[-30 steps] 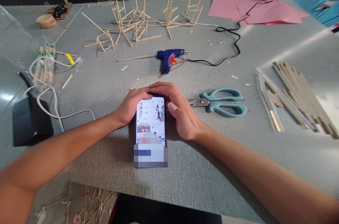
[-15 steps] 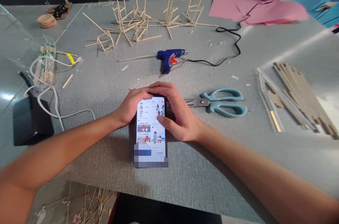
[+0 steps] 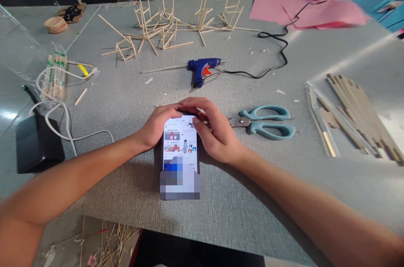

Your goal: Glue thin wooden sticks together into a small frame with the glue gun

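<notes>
A smartphone (image 3: 172, 149) with a lit screen of pictures and text is at the near middle of the table; its lower part is blurred out. My left hand (image 3: 160, 124) is closed around its upper left corner, thumb along the top edge. Around the upper right corner curls my right hand (image 3: 214, 132), its thumb tip over the screen near the top. The fingers of both hands meet behind the phone's far end, where their tips are partly hidden. Just right of my right hand lie scissors (image 3: 268, 121) with pale blue handles, the blade tips hidden behind the hand.
Beyond the phone lies a blue glue gun (image 3: 200, 69) with a black cord (image 3: 280, 39). Frames of thin wooden sticks (image 3: 164, 27) stand farther back. At left are a black box (image 3: 39, 145), a white cable (image 3: 67, 119) and bagged sticks (image 3: 55, 75); at right, flat strips (image 3: 362, 115).
My right thumb has moved up the screen toward the phone's top edge. The screen content has scrolled upward. My left hand has stayed in place.
</notes>
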A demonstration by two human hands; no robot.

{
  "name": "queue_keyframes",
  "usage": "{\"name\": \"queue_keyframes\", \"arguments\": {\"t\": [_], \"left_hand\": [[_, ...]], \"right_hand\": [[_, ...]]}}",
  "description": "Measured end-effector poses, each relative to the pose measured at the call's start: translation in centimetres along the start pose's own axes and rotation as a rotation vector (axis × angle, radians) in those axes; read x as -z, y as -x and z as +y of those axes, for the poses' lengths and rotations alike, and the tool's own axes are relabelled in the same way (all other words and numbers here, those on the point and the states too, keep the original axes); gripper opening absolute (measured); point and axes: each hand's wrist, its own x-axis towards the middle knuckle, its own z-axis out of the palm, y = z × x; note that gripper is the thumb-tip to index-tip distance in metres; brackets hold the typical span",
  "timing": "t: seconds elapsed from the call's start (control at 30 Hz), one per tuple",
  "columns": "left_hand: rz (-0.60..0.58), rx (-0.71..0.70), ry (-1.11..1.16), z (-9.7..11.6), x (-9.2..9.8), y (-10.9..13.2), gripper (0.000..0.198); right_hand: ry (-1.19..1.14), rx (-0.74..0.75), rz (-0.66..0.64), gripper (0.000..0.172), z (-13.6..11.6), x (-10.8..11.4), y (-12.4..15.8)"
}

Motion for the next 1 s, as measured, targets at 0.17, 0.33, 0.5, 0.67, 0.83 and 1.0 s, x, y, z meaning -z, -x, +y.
{"name": "queue_keyframes", "arguments": {"t": [0.17,0.33,0.5,0.67,0.83,1.0], "left_hand": [[0.011,0.008,0.003,-0.11,0.01,0.11,0.033],[0.005,0.013,-0.008,-0.07,0.03,0.10,0.033],[0.003,0.004,-0.018,-0.09,0.05,0.08,0.029],[0.010,-0.006,-0.024,-0.13,0.08,0.02,0.031],[0.007,-0.001,-0.022,-0.11,0.07,0.10,0.032],[0.011,-0.015,0.009,-0.13,0.01,0.13,0.030]], "right_hand": [[0.008,0.015,-0.007,0.034,0.02,0.12,0.00],[0.001,0.006,-0.015,0.034,-0.03,0.17,0.07],[-0.030,-0.014,-0.027,0.034,-0.14,0.22,0.13],[-0.027,-0.002,-0.025,0.035,-0.16,0.24,0.02],[-0.028,0.008,-0.029,0.036,-0.20,0.31,0.02],[-0.014,0.030,-0.042,0.040,-0.20,0.42,-0.08]]}}
